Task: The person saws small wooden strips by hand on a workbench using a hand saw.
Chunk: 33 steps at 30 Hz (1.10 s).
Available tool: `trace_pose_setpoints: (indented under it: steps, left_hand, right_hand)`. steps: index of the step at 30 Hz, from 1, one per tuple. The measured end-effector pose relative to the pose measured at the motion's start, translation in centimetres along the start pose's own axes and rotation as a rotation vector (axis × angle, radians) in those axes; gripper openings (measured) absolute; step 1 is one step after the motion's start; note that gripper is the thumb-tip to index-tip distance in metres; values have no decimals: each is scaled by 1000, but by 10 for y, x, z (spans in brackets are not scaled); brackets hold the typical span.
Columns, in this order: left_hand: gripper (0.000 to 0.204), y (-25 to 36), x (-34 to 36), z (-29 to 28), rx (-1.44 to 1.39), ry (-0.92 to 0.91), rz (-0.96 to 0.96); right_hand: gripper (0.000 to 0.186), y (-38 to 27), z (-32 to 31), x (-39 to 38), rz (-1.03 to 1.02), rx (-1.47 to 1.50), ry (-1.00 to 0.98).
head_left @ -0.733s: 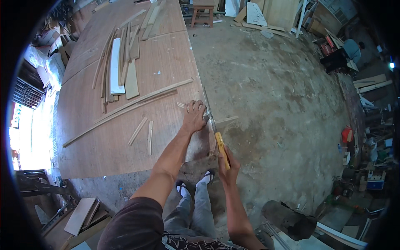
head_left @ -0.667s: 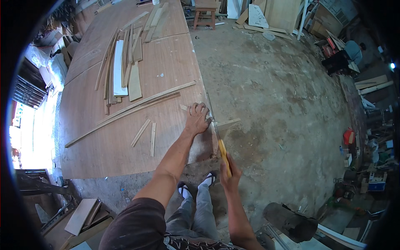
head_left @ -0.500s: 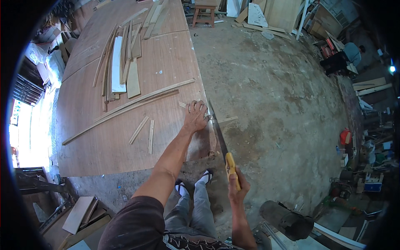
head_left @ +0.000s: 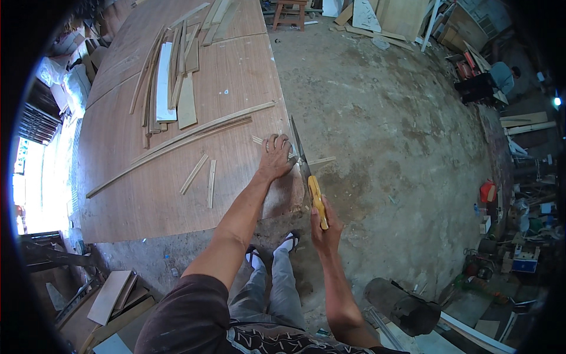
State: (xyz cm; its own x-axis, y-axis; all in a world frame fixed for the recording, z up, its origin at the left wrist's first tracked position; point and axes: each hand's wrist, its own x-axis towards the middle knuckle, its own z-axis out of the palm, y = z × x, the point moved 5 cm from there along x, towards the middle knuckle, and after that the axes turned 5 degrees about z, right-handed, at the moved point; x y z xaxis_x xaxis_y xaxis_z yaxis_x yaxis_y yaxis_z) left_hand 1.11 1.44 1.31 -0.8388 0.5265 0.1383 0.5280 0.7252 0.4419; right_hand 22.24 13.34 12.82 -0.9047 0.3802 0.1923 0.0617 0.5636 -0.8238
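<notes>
My left hand point(head_left: 276, 157) presses down on a thin wooden strip point(head_left: 322, 160) at the right edge of the plywood table point(head_left: 236, 194). One end of the strip juts out past that edge. In my right hand point(head_left: 326, 223) is the yellow handle of a handsaw point(head_left: 300, 146), its blade lying across the strip just beside my left fingers. Two short cut strips point(head_left: 211, 184) rest on the table to the left of my left arm. Beyond them, long thin strips point(head_left: 177, 141) lie slantwise.
Farther up the table is a pile of wooden slats and a white board point(head_left: 165, 82). A wooden stool point(head_left: 289, 14) stands at the far end. Behind my right arm lies a dark cylinder point(head_left: 402, 305). A person point(head_left: 502, 76) is at the far right, near stacked clutter.
My right hand has pushed the saw forward, away from me, so its handle is now close to the table edge. My left hand keeps its hold on the strip.
</notes>
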Motion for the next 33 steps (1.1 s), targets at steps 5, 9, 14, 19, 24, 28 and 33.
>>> trace_pose_setpoints:
  steps: [5, 9, 14, 19, 24, 28, 33]
  left_hand:
    - [43, -6, -2, 5, 22, 69, -12]
    - [50, -8, 0, 8, 89, -9, -44]
    - [46, -1, 1, 5, 60, -57, -62]
    - [42, -2, 3, 5, 87, 43, -47]
    - [43, -6, 8, -2, 94, 65, -29]
    - [43, -3, 1, 1, 101, 91, -22]
    - [44, 4, -1, 7, 83, 63, -3]
  right_hand:
    - [41, -14, 0, -1, -4, 36, -45]
    - [42, -23, -1, 6, 12, 64, -87]
    - [42, -30, -1, 23, 26, 29, -75]
    - [41, -38, -5, 26, 71, 16, -69]
    - [41, -42, -17, 21, -20, 20, -17]
    - [38, -52, -22, 27, 102, -14, -104]
    - [38, -35, -18, 8, -25, -9, 5]
